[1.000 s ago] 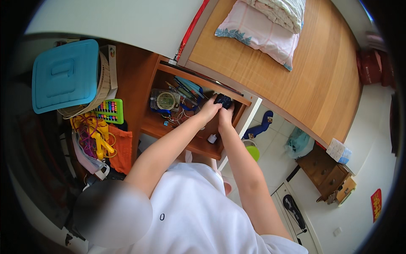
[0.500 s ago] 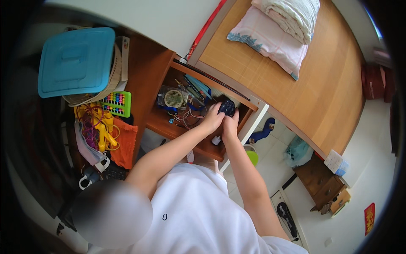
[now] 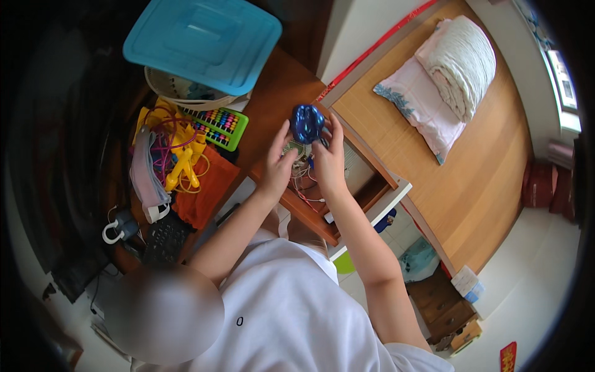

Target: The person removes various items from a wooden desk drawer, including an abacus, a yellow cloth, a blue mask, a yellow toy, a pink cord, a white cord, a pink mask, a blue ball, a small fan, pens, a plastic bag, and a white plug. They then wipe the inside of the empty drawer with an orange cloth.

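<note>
A shiny, dark blue, rounded object [image 3: 307, 124] is raised between my two hands, over the open wooden drawer [image 3: 373, 166]. Its exact kind is not clear. My left hand [image 3: 278, 163] curls along its left side, fingertips at the edge. On the other side my right hand [image 3: 330, 162] has its thumb under the object's lower right and its fingers beyond. Below them, tangled thin cables [image 3: 302, 178] and other small items lie in the drawer, partly covered by my hands and wrists.
Left of the drawer, the desk holds a blue-lidded basket [image 3: 204, 43], a green abacus [image 3: 222, 127], yellow corded handles [image 3: 181, 170], an orange cloth [image 3: 207, 189] and a black keyboard [image 3: 166, 240]. At right stands a wooden bed [image 3: 489, 167] with a pillow [image 3: 421, 105] and rolled quilt [image 3: 462, 68].
Both hands have come up out of the drawer with the blue object. The view has shifted, showing more of the desk. The hands now sit wider apart around the object.
</note>
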A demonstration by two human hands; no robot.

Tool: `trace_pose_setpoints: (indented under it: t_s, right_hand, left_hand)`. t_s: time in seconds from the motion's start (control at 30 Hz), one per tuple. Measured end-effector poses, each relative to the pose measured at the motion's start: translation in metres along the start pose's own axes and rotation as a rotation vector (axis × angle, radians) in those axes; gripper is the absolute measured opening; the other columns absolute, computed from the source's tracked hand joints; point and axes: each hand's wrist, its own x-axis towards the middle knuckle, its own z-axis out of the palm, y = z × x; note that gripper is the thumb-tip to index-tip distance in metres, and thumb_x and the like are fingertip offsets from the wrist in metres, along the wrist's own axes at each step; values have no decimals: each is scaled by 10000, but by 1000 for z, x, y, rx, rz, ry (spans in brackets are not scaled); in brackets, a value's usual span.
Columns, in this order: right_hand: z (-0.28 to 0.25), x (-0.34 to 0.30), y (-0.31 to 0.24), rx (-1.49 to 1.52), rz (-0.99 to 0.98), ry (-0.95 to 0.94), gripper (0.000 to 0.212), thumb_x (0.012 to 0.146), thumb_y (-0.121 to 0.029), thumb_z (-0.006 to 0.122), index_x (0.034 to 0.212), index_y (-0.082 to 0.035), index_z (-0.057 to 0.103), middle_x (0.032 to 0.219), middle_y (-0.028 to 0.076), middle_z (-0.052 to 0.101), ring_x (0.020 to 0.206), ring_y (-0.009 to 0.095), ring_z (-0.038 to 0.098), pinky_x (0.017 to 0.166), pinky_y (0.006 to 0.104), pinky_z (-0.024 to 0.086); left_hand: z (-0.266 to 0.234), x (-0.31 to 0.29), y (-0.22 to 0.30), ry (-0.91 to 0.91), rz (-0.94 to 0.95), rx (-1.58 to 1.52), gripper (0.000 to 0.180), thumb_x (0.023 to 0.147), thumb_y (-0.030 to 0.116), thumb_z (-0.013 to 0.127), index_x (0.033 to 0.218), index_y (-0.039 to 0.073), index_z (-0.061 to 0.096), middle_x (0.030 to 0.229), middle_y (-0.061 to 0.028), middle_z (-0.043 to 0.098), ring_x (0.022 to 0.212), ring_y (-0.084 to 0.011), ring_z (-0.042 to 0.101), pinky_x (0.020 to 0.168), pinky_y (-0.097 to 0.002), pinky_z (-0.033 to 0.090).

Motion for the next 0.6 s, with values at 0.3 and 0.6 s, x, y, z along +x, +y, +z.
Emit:
trace_pose_setpoints:
  t_s: [0.3,0.6]
  right_hand:
    - [47,56,-15,-87,-40,-137,470,764,71,382,1227,23,450,1148,146,543,1069,217,519,927,295,395]
    - [48,109,10,-174,-38,-170,512,709,68,364,1205,57,489,1092,198,588,1048,259,556,898,308,419]
  left_hand:
    - [-22,40,25,121,-132,-295,541,883,7,383,1396,-18,214,1378,-122,355,1263,-178,369,999,-291,364]
    - [-17,65,24,134,-159,-359,456,867,13,414,1321,26,378,1139,-22,481,1037,-88,465,930,-246,393]
